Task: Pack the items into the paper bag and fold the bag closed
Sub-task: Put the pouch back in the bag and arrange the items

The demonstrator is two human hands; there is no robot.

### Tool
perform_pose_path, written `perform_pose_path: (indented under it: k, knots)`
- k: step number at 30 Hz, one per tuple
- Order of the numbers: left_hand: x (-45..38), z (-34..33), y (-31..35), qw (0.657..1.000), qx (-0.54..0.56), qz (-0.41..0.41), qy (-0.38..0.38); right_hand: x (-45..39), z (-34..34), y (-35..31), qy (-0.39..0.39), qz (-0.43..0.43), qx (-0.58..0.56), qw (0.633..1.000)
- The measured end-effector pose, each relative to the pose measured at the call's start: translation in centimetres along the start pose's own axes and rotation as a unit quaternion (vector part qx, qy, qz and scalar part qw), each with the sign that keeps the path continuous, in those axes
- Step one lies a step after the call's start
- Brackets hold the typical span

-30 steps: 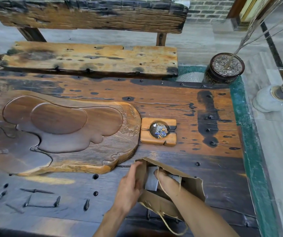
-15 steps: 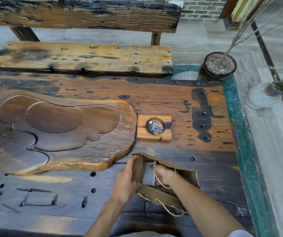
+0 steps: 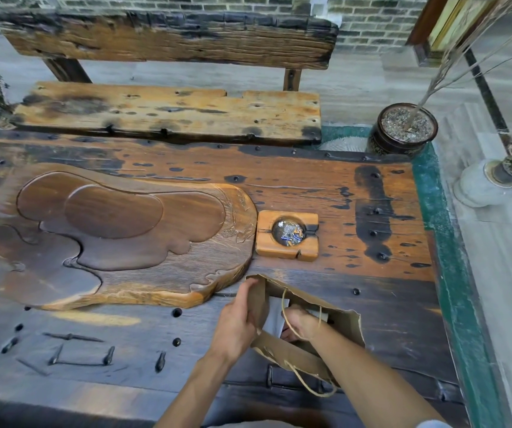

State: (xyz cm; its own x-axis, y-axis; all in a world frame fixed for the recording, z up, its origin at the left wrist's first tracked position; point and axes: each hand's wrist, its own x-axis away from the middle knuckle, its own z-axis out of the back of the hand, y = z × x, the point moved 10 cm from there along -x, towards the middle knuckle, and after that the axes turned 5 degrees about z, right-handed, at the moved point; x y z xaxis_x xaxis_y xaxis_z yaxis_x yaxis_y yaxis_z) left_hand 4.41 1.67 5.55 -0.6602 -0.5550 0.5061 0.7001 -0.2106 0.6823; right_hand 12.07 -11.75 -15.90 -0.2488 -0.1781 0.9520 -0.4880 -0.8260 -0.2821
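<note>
Weathered plank table [image 3: 310, 186] carrying the paper bag [image 3: 341, 325], which lies just on the near side of the wooden ashtray [image 3: 287, 235], mouth open toward the viewer's left, long axis running left to right. Left hand [image 3: 236, 322] pinches the mouth's left edge. Right hand [image 3: 302, 324], inside the mouth, is closed around a white item [image 3: 274, 313]; how firmly cannot be judged. Carved tray [image 3: 118, 236] lies left of the ashtray.
</note>
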Motion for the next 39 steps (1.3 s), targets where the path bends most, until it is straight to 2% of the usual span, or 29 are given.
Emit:
perform_pose_path:
  k: [4, 10, 15, 25, 30, 39]
  knots:
    - [-0.1, -0.3, 0.1, 1.000, 0.002, -0.002, -0.004, 1.3, 0.8, -0.5, -0.004, 0.008, 0.037, 0.999]
    - [-0.2, -0.4, 0.2, 1.000, 0.002, -0.007, -0.001, 1.8, 1.4, 0.5, -0.054, -0.006, 0.055, 0.997]
    - [0.0, -0.3, 0.4, 1.000, 0.010, -0.016, -0.005, 4.3, 2.7, 1.2, -0.057, -0.045, 0.057, 0.996]
    - [0.0, -1.1, 0.4, 1.000, 0.012, -0.017, -0.017, 6.2, 7.4, 1.1, 0.018, 0.005, 0.056, 0.998]
    - [0.1, -1.2, 0.5, 0.999, 0.018, -0.019, -0.027, 5.4, 9.5, 3.0, 0.060, -0.034, 0.088, 0.994]
    - [-0.2, -1.5, 0.4, 0.999, 0.023, -0.007, -0.039, 4.7, 9.4, 4.0, 0.067, -0.096, 0.051, 0.992]
